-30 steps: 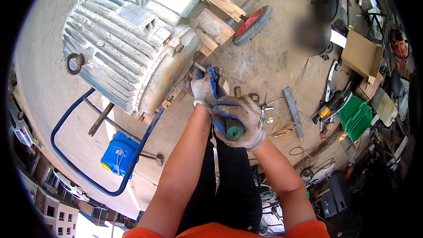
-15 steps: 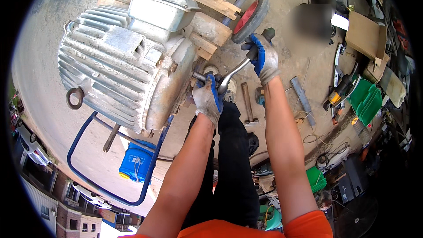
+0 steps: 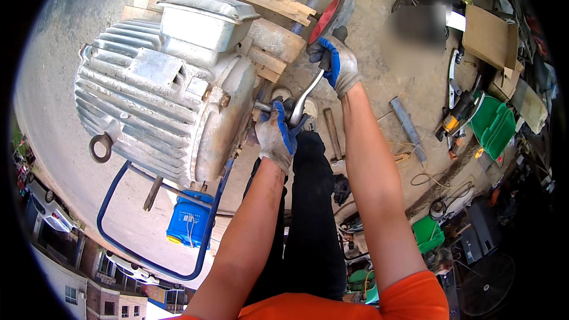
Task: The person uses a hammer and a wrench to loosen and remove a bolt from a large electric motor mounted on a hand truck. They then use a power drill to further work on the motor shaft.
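Note:
A large silver electric motor [image 3: 139, 92] with cooling fins lies on wooden boards on a blue hand cart, to my left. Both of my hands wear grey gloves with blue palms. My right hand [image 3: 344, 68] is closed round the black grip of a curved chrome ratchet wrench [image 3: 306, 96]. Down at the head of this wrench, my left hand [image 3: 275, 133] is wrapped round it, beside the motor's end. A short socket [image 3: 262, 106] sticks out from the left glove toward the motor. My fingers hide what the socket meets.
The cart's red-hubbed wheel [image 3: 329, 19] stands just beyond my right hand. A hammer [image 3: 333, 133] and a flat metal bar [image 3: 408, 127] lie on the ground. Farther right are a yellow-and-black power tool [image 3: 453, 123], a green bin [image 3: 495, 130] and a cardboard box [image 3: 489, 35]. A blue jug [image 3: 189, 222] stands near the cart handle [image 3: 106, 213].
My right hand has moved left and slightly away from me, swinging the wrench handle toward the wheel. My left hand has stayed at the wrench head. The whole view has shifted slightly.

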Demonstrator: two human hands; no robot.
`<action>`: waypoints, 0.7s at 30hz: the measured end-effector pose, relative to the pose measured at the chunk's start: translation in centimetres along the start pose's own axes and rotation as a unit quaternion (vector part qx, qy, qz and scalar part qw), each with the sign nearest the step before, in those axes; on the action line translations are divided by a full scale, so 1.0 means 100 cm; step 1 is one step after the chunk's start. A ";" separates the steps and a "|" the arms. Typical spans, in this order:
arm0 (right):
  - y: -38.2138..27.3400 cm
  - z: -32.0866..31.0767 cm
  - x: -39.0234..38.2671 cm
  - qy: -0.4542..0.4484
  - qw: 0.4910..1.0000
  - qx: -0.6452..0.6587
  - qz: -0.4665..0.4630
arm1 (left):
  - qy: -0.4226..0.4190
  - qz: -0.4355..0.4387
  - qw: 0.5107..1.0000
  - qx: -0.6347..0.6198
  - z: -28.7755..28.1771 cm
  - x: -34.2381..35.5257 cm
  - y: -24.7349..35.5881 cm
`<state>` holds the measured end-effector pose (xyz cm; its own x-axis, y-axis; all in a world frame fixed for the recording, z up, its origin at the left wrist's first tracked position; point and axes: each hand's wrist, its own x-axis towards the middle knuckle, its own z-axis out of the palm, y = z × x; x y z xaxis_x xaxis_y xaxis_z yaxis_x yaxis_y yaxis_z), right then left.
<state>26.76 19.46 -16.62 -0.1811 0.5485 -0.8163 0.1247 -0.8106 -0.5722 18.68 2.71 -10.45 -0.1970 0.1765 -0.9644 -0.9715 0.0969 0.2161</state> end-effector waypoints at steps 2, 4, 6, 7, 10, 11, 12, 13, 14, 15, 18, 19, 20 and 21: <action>-0.018 -0.010 -0.062 -0.010 0.987 -0.086 -0.132 | 0.049 0.027 0.996 0.069 0.000 0.001 0.000; -0.018 -0.003 -0.132 -0.079 0.951 -0.142 -0.263 | 0.060 0.064 0.993 0.075 -0.001 0.002 0.000; -0.015 -0.005 -0.151 -0.173 0.847 -0.283 -0.416 | 0.099 0.072 0.979 0.165 -0.001 0.003 -0.001; -0.012 -0.008 -0.145 -0.189 0.832 -0.280 -0.439 | 0.082 0.042 0.993 0.069 -0.001 0.002 -0.002; 0.006 -0.008 -0.053 -0.020 0.982 0.038 -0.185 | 0.071 0.068 0.995 0.006 0.002 0.001 -0.006; 0.014 -0.006 -0.022 0.009 0.944 -0.166 -0.285 | 0.083 0.060 0.994 0.025 0.002 0.001 -0.006; 0.020 0.001 0.003 0.036 0.981 0.180 0.056 | 0.071 0.057 0.996 0.026 0.003 0.000 -0.006; 0.020 -0.002 0.013 0.009 0.980 0.191 0.052 | 0.043 0.055 0.997 0.023 0.002 0.000 -0.006; 0.018 0.000 0.012 0.034 0.977 0.189 0.094 | 0.038 0.064 0.997 0.016 0.001 -0.001 -0.006; 0.017 0.001 -0.003 0.005 0.986 0.169 0.007 | 0.037 0.065 0.996 0.051 0.000 -0.001 -0.005; 0.001 -0.008 -0.093 -0.061 0.969 0.015 -0.238 | 0.037 0.062 0.997 0.029 -0.005 -0.001 -0.005; -0.003 -0.009 -0.119 -0.118 0.931 -0.108 -0.329 | 0.031 0.102 0.991 0.084 -0.006 -0.001 -0.005; -0.002 -0.007 -0.126 -0.144 0.907 -0.128 -0.375 | 0.001 0.121 0.985 0.125 -0.007 0.000 -0.005; -0.003 -0.008 -0.126 -0.127 0.916 -0.109 -0.364 | 0.044 0.089 0.988 0.121 -0.006 0.001 -0.007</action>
<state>29.78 12.89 -6.21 -0.5109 0.8399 -0.1833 0.0681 -0.1730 -0.9826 19.28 2.02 -10.77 -0.3826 0.1279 -0.9150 -0.8624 0.3059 0.4034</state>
